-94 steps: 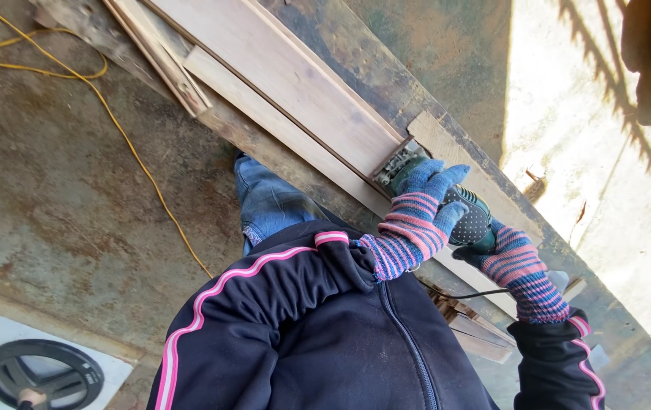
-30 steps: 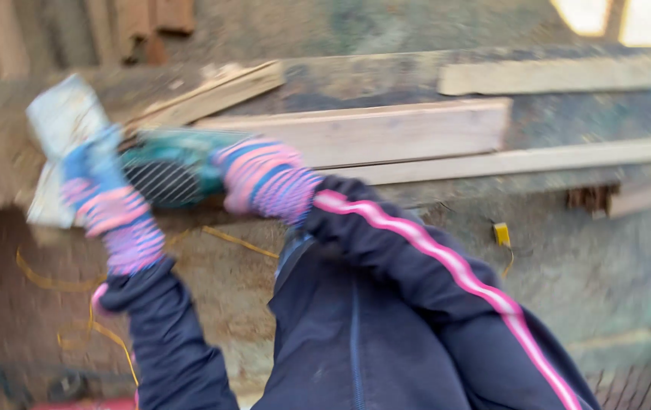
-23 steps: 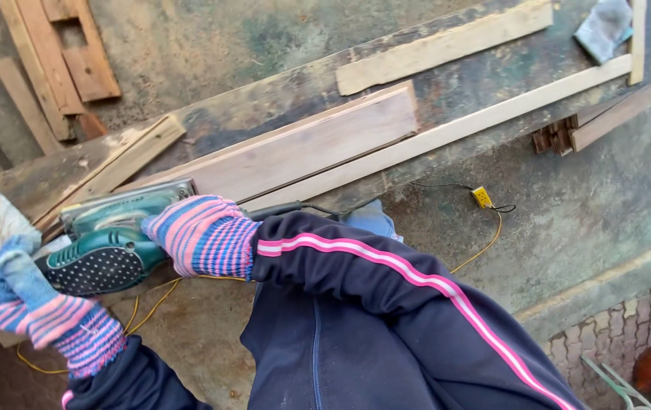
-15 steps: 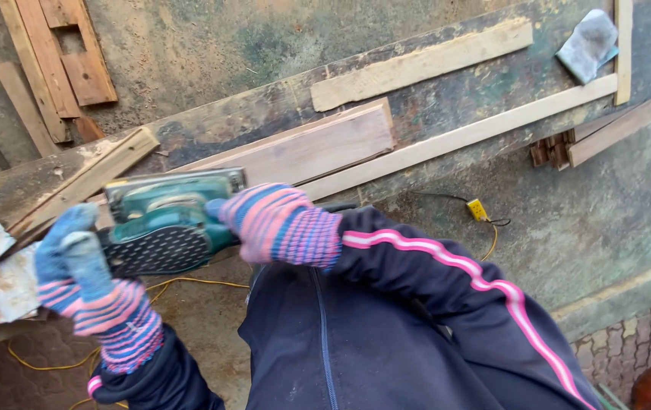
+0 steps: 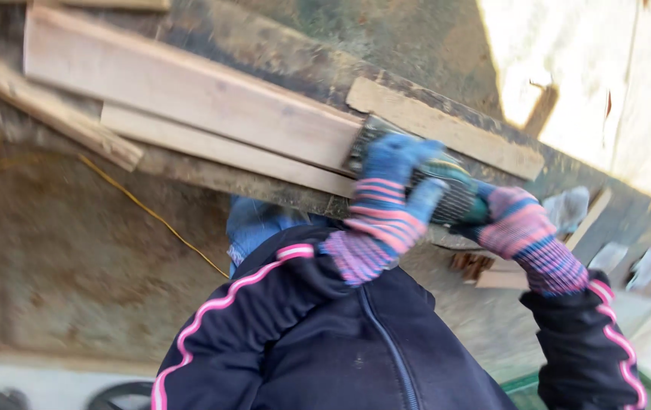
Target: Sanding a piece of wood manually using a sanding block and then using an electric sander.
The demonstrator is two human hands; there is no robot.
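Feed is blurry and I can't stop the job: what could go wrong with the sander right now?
The green sander sits at the end of the wide plank, so it may tip off the edge. The yellow cable trails on the ground near the legs, a possible snag. Both gloved hands, left hand and right hand, grip close to the tool.

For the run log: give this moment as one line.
left hand: on green electric sander | right hand: on rear grip | sander: at wide wooden plank end

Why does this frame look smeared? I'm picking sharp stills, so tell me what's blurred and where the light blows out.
Head view: motion blur smears everything; the planks, the left hand and right hand on the green sander all have soft edges. Upper right, the sunlit ground is overexposed; the rest lies in shade.
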